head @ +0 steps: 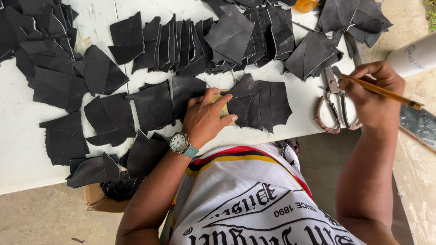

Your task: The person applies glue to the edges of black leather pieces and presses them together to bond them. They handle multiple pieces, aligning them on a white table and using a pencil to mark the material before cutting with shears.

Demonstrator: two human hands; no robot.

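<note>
Black leather fills this scene, and the left hand (206, 117) sits in the middle of it, pressed flat with fingers spread over a small tan template (223, 110) that lies on a dark leather piece (256, 103) near the front edge of the white worktop (27, 149). That hand grips nothing; it only pins the template down, and a wristwatch (179, 143) with a teal strap shows at its wrist. The right hand (374, 97) is lifted off to the side, closed around a yellow pencil (383, 92) whose tip points away from the leather, above a pair of scissors (336, 102) with wrapped handles lying just beside the pinned piece. Further out, overlapping rows of cut leather pieces (181, 45) cover the worktop to the left and far side, some hanging over the near edge above a cardboard box (97, 199) on the floor. A white cylinder (413, 56) stands at the right margin. As a judgement, the weak point is the template: it is held by palm pressure alone on smooth leather stacked over other pieces, so a nudge from the pencil could shift it and skew a traced line. Pieces overhanging the edge could also slide off if the forearm brushes them.
</note>
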